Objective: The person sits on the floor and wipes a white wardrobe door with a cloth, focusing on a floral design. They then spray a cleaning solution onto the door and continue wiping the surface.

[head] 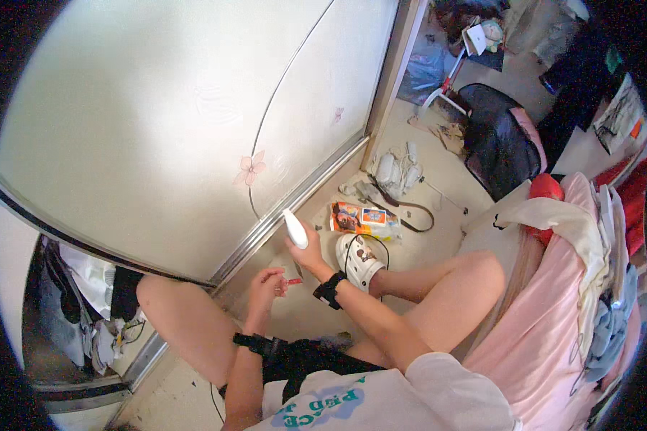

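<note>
My right hand (311,252) is closed around a white tapered object (295,230), perhaps a small bottle, its narrow end pointing up at the sliding door's track. Lower and to the left, my left hand (268,284) pinches a small red object (294,281), perhaps a cap or tube, too small to identify. The two hands are apart, above the floor between my bent legs. Before them stands a pale sliding wardrobe door (194,134) with a pink flower pattern, running along a metal track (280,221).
A printed plastic package (366,220), a dark belt (410,210) and a bagged white cord bundle (391,171) lie on the floor. My right foot wears a white clog (356,261). Pink bedding (534,312) rises at right. A black bag (498,134) stands farther back. Clothes (86,285) fill the wardrobe opening.
</note>
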Motion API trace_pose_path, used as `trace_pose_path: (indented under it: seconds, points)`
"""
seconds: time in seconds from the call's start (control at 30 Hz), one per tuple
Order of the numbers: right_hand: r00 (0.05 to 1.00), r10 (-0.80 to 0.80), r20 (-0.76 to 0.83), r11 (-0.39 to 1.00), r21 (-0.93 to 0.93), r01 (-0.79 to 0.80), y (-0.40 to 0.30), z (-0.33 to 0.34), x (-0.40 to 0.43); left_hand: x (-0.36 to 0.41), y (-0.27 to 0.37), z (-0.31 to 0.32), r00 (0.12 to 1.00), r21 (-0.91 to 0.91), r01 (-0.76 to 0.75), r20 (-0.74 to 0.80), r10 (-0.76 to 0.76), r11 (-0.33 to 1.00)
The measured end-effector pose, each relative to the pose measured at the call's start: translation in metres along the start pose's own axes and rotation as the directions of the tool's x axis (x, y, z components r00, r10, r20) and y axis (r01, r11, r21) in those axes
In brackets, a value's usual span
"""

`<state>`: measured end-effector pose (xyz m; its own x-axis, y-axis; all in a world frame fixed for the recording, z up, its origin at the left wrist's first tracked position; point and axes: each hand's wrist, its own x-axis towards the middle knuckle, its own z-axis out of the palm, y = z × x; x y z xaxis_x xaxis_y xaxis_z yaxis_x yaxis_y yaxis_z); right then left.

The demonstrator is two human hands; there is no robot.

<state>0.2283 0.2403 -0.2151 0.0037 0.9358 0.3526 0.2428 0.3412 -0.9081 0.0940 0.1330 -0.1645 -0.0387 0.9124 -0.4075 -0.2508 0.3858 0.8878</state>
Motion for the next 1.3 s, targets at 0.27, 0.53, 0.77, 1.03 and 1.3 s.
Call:
trace_pose_path:
  seconds: [0.27,0.53,0.77,1.03,1.3]
  points:
    - [0.951,-0.095,-0.296,0.916,0.349,0.200,-0.094,-0.044,0.061,0.008,-0.016,-0.011,0.994,0.082,0.091,-0.061,-0.087,0.992]
    - [0.845,-0.147,-0.514,0.932,0.214,0.292,-0.144,-0.109,0.076,0.013,-0.024,-0.016,0.989,0.239,0.147,-0.069,-0.134,0.960]
    - [0.852,0.046,-0.522,0.949,0.290,0.126,-0.135,-0.123,0.079,0.031,-0.040,-0.033,0.965,0.125,0.261,-0.049,-0.257,0.957]
    - [0.772,-0.202,-0.603,0.904,0.188,0.383,-0.159,-0.136,0.078,0.023,-0.042,-0.039,0.970,0.182,0.241,-0.083,-0.229,0.953]
    - [0.631,-0.319,-0.708,0.879,0.028,0.476,-0.187,-0.149,0.079,0.024,-0.042,-0.041,0.974,0.183,0.228,-0.032,-0.226,0.956]
